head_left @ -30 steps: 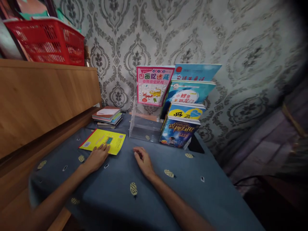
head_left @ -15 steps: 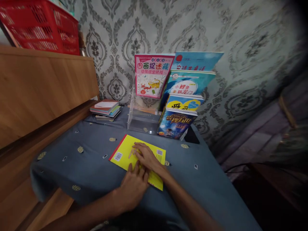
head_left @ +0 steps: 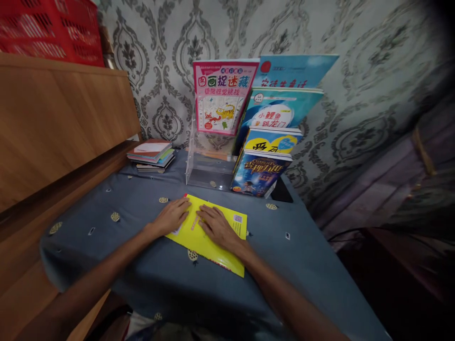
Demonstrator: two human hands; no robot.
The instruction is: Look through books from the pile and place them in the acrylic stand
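A yellow book [head_left: 216, 251] lies flat on the cloth-covered table, its back cover with a QR code facing up. Over its left end rests my left hand [head_left: 171, 218], fingers stretched out, covering most of the red spine strip and part of the barcode. My right hand [head_left: 219, 228] lies flat on the middle of the cover with its fingers extended. Neither hand grips the book; both touch it from above.
Behind the book stands a clear acrylic rack [head_left: 208, 177] holding a pink picture book [head_left: 225, 97] and, on its right side, several books in tiers, the lowest a dark blue book [head_left: 261, 175]. A book stack [head_left: 151, 154] lies back left, beside a wooden cabinet [head_left: 64, 104] bearing a red basket [head_left: 80, 35].
My left hand has moved from the book's near edge up and left onto its spine end. My right hand stays on the cover. The view has shifted slightly.
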